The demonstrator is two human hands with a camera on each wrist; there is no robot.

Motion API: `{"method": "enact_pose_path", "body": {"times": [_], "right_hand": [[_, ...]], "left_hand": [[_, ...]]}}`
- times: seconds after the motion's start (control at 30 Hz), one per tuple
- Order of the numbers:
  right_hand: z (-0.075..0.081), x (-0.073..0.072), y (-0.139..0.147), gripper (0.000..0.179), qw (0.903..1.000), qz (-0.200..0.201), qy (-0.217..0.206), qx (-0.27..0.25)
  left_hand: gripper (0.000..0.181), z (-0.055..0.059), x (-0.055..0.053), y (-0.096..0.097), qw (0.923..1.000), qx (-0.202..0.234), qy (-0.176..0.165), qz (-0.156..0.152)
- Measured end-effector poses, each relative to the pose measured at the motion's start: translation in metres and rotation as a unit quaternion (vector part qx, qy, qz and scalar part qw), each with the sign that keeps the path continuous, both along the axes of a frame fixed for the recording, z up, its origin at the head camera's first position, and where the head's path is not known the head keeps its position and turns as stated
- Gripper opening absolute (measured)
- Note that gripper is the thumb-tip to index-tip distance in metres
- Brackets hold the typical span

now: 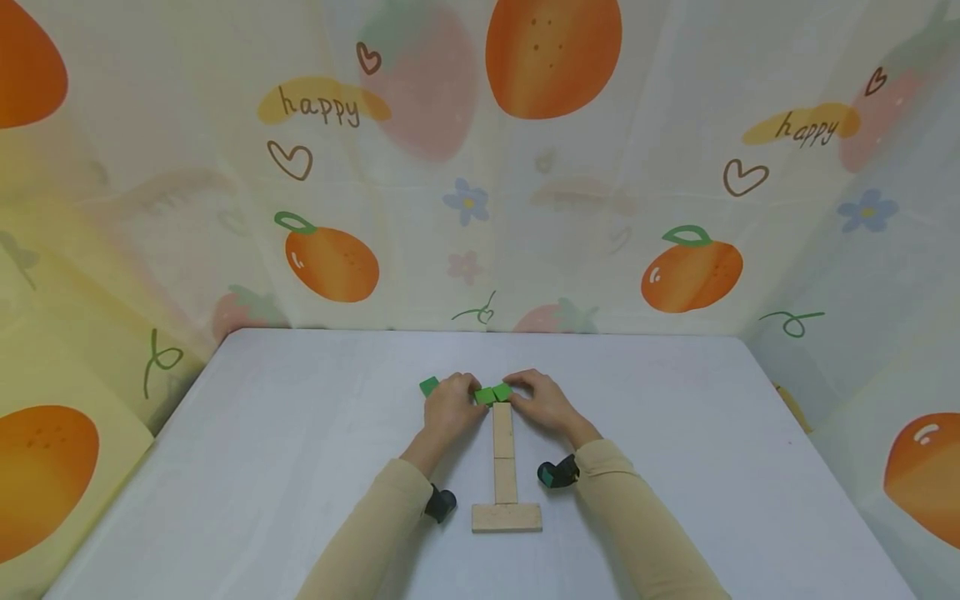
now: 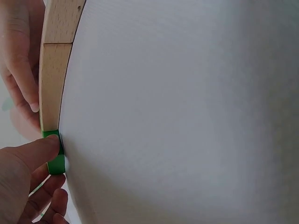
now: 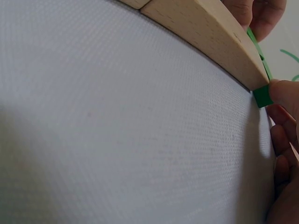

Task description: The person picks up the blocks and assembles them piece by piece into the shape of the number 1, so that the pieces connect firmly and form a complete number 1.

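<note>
Two small green blocks sit side by side at the far end of a row of wooden blocks. My left hand pinches the left green block between thumb and fingers; the left wrist view shows the thumb on the green surface. From the other side, my right hand holds the right green block, its thumb against the green face in the right wrist view. The upper wooden block and the lower wooden block lie end to end below them.
A wooden block lies crosswise at the near end of the row. Another green block is just left of my left hand. A white table carries everything, with a printed fruit curtain behind its far edge.
</note>
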State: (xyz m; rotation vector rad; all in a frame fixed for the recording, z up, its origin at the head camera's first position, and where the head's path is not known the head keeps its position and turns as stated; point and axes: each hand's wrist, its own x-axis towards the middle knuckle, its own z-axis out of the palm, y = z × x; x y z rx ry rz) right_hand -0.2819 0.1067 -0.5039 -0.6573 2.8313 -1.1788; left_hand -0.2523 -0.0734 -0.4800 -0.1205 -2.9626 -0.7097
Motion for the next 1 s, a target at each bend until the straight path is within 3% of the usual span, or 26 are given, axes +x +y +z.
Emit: {"method": "enact_pose_path", "body": {"times": [1.0], "right_hand": [[0.0017,0.0026,0.0006,0.029,0.9999,-0.007,-0.013,-0.003]], "left_hand": [[0.037,-0.0003,0.0038,-0.0002,1.0000,0.003,-0.001,-0.004]]}}
